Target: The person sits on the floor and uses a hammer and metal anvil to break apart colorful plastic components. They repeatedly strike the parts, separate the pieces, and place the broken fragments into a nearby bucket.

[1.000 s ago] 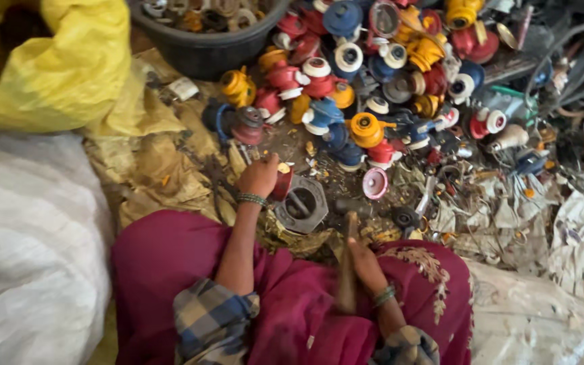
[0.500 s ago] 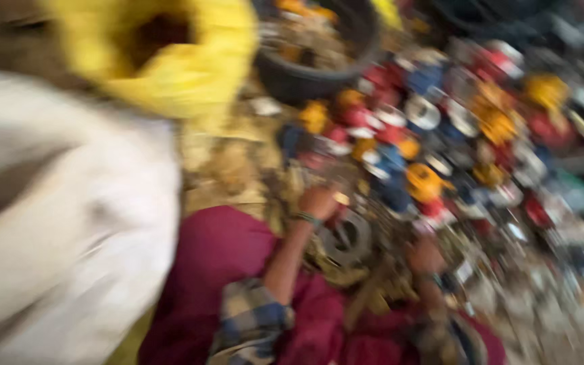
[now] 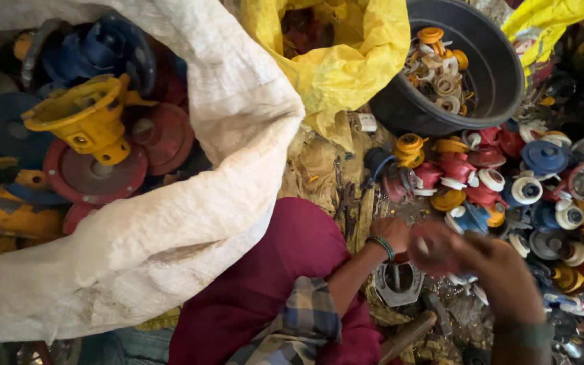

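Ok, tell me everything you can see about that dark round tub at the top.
The tub is a dark grey, plastic-looking round basin, upright and open, with a smooth curved wall and scuffed rim. It sits at the top right, behind the heap of coloured parts. Inside lies a small pile of white, cream and orange rings and caps. The yellow sack presses against its left rim.

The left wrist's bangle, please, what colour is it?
Green, on the left hand's bangle, head view.

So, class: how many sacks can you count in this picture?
3: a white sack at left, a yellow sack at top centre, and another yellow one at top right, cut off. More may lie outside the frame.
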